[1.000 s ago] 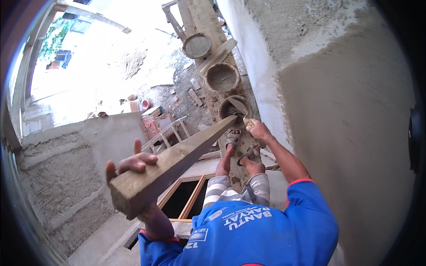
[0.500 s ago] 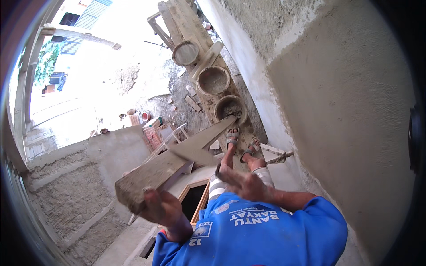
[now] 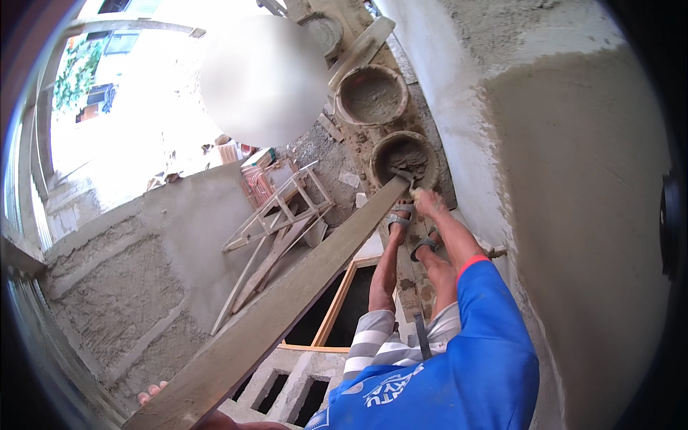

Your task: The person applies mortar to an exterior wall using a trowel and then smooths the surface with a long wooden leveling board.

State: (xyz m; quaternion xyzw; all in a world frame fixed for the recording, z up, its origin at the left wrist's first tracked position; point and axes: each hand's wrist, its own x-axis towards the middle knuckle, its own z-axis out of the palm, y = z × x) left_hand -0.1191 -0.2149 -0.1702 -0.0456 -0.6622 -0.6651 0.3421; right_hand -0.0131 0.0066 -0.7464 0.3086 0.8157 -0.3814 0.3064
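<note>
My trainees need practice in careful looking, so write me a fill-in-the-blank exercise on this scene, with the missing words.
1. The trowel is held in the ____ grip.
2. Past the left edge of the wooden board, only the ____ of the left grip show.
3. Ahead of the sandals, ____ round tubs are lined up.
4. The person's shirt is coloured ____.

Missing words: right; fingertips; three; blue.

The wooden board (image 3: 287,297) looks matt, the mortar (image 3: 405,153) rough, the shirt (image 3: 494,337) smooth cloth.
</note>
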